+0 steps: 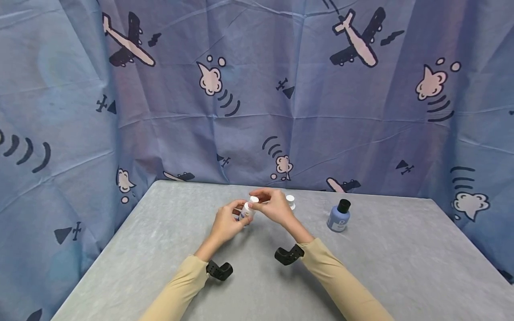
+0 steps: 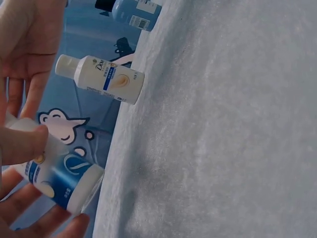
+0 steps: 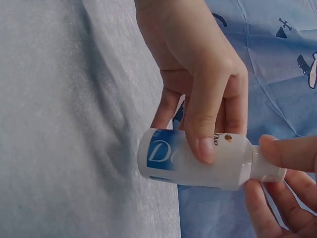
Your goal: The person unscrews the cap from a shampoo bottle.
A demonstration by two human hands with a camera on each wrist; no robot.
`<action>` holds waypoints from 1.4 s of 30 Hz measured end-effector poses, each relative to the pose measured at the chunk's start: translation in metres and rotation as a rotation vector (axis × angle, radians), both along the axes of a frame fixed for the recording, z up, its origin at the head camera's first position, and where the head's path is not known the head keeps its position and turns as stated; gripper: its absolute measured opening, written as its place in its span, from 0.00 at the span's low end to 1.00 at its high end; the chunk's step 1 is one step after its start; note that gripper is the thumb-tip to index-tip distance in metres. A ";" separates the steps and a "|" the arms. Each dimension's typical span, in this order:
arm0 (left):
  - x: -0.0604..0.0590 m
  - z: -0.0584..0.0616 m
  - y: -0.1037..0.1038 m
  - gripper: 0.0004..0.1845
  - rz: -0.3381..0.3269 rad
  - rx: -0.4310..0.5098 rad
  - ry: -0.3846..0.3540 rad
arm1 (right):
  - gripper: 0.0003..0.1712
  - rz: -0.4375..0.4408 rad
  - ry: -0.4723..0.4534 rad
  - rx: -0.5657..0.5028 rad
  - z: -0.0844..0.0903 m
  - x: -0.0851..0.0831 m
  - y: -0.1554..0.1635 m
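Note:
A small white Dove bottle (image 3: 218,166) with a blue label is in my left hand (image 1: 226,223), the thumb across its body and the other fingers behind. My right hand (image 1: 275,206) pinches the bottle's white cap (image 3: 265,166) between thumb and fingers. From the head view, both hands meet at the bottle around the middle of the table. The left wrist view shows its blue-and-white label (image 2: 64,173) and white base, with the right hand (image 2: 29,44) above; the cap end is hidden there by the left thumb.
Another white Dove bottle (image 2: 111,79) stands upright behind my right hand, partly hidden in the head view. Right of it is a blue bottle (image 1: 338,219) with a black cap. A grey cloth covers the table (image 1: 401,258); a patterned blue curtain (image 1: 257,89) hangs behind.

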State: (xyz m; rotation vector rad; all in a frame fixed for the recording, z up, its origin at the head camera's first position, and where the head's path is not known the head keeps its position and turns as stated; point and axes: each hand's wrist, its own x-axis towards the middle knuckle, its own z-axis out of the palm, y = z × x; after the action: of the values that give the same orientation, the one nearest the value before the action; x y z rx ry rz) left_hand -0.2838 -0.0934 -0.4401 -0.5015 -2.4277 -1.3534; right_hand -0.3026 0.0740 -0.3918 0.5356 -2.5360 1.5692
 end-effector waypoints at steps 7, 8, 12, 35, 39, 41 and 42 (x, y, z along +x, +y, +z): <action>0.001 0.002 -0.004 0.22 -0.083 -0.003 -0.079 | 0.21 0.070 -0.019 -0.034 0.000 -0.001 0.005; 0.001 0.003 -0.005 0.22 -0.093 0.000 -0.095 | 0.21 0.083 -0.023 -0.038 0.000 -0.001 0.005; 0.001 0.001 -0.008 0.23 -0.138 0.015 -0.150 | 0.22 0.150 -0.026 -0.051 0.003 0.002 0.006; 0.001 -0.001 0.009 0.23 0.230 0.076 0.036 | 0.17 -0.094 -0.055 -0.021 -0.003 0.000 -0.003; 0.001 -0.001 0.011 0.22 0.237 0.068 0.059 | 0.16 -0.091 -0.038 -0.026 -0.002 0.000 -0.004; 0.001 -0.002 0.011 0.22 0.232 0.062 0.069 | 0.16 -0.092 -0.034 -0.025 -0.002 0.000 -0.004; 0.001 -0.002 0.011 0.22 0.228 0.061 0.075 | 0.16 -0.092 -0.032 -0.023 -0.002 0.000 -0.004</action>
State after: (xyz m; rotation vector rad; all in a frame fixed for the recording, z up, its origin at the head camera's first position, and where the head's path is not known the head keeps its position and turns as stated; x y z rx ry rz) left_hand -0.2823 -0.0823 -0.4421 -0.2462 -2.2954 -1.2841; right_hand -0.3021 0.0703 -0.3941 0.3886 -2.5234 1.5859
